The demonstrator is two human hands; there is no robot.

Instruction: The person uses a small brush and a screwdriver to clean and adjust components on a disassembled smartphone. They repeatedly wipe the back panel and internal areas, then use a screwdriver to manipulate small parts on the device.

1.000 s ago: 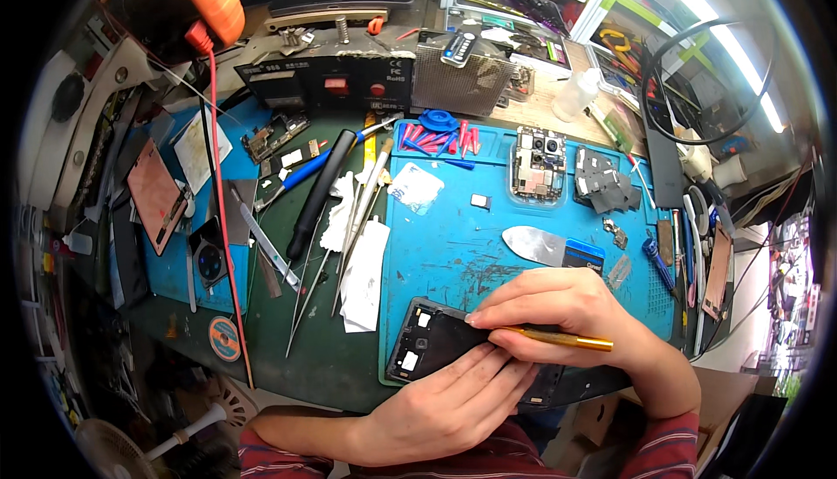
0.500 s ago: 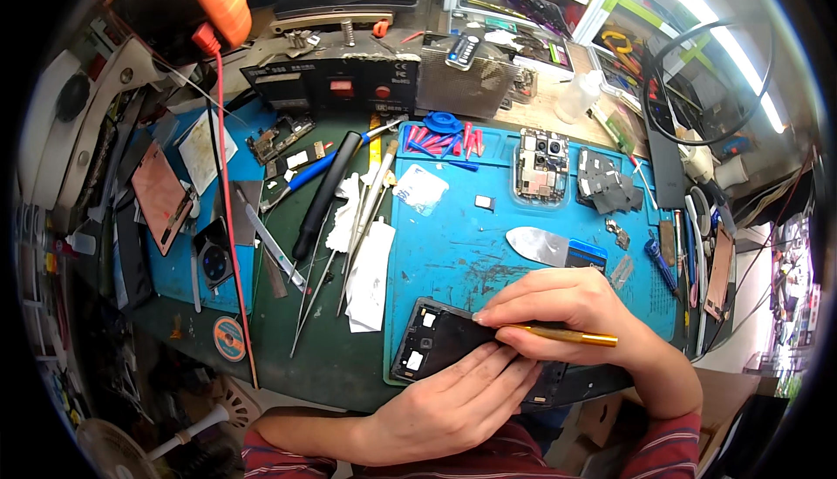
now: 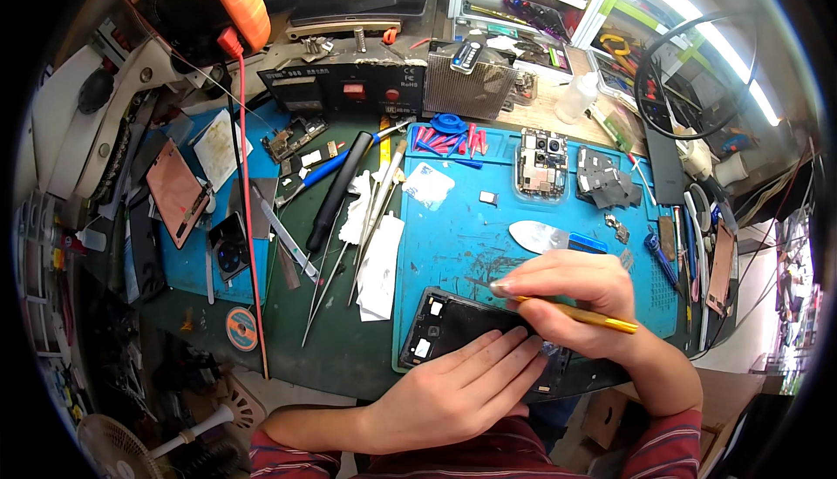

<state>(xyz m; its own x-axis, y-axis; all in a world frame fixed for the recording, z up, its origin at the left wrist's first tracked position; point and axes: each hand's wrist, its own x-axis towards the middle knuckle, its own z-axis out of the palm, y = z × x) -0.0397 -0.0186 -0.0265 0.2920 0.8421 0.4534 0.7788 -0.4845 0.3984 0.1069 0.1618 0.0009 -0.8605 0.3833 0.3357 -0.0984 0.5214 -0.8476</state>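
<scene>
My left hand [image 3: 462, 392] lies flat, fingers spread forward; my right hand [image 3: 571, 292] curls just above it, fingertips pinched.

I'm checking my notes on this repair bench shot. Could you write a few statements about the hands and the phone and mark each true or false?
1. The left hand lies flat on the opened phone. True.
2. The right hand holds a red screwdriver. False: it holds a yellow tool.
3. The phone rests on the blue mat. True.
4. The circuit board lies under the left hand. False: it lies farther back on the mat.
</scene>
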